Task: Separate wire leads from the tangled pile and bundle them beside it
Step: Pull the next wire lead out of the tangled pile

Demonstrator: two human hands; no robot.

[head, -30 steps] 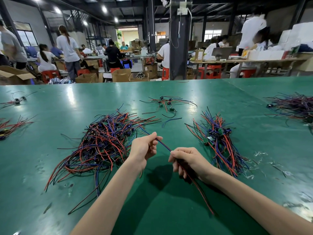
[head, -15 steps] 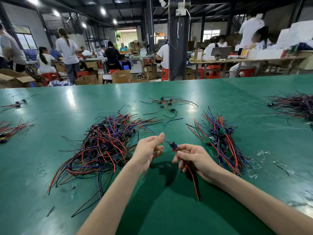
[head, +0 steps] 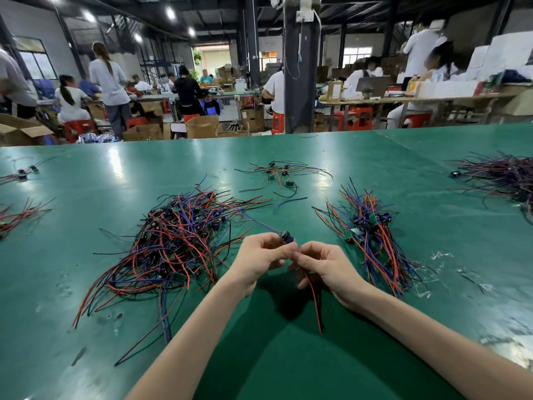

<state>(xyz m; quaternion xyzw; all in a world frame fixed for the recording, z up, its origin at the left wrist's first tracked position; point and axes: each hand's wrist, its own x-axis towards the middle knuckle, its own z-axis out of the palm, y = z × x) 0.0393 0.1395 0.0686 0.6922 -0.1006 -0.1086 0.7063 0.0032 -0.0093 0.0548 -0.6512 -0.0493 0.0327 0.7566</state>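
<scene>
Lead (head: 315,301), light and limp, hangs at lower centre over the table (head: 259,368): left hand (head: 259,256) pinches its small module (head: 286,237) in curled fingers, and right hand (head: 326,264) pinches the red wire. It probably snags easily, so the stiff module is the surer hold. Farther up, tangled pile (head: 178,241) lies centre left and bundle (head: 372,235) centre right.

The table (head: 86,226) was a glossy dark green, streaked with pale glints of lamp light. The tangled pile (head: 178,241) mixed red, blue and black wires. The bundle (head: 380,255) beside it carried the same three colours, with small green boards (head: 373,218) among them. The lead (head: 315,304) hanging from the right hand (head: 326,267) was red, and its plug (head: 285,236) at the left hand (head: 259,255) looked dark blue, though it was too small to be sure. Farther back, the stools (head: 356,119) were red, the cardboard boxes (head: 202,125) brown and the pillar (head: 300,82) black.
</scene>
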